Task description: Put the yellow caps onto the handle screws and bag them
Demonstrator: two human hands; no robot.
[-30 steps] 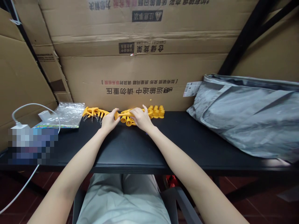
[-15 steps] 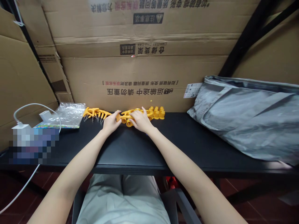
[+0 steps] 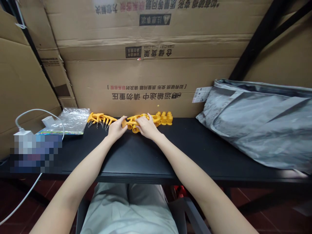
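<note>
Fingers of the left hand are closed on a flat yellow piece at the black surface, between yellow-handled spirals and yellow cups; right hand covers adjoining yellow parts, grip not determinable.

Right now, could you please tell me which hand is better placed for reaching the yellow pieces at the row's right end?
Probably the right hand: it is nearer those yellow pieces, while the left hand is farther away and pinches another yellow piece.

Grey bag at right; printed cardboard behind.
</note>
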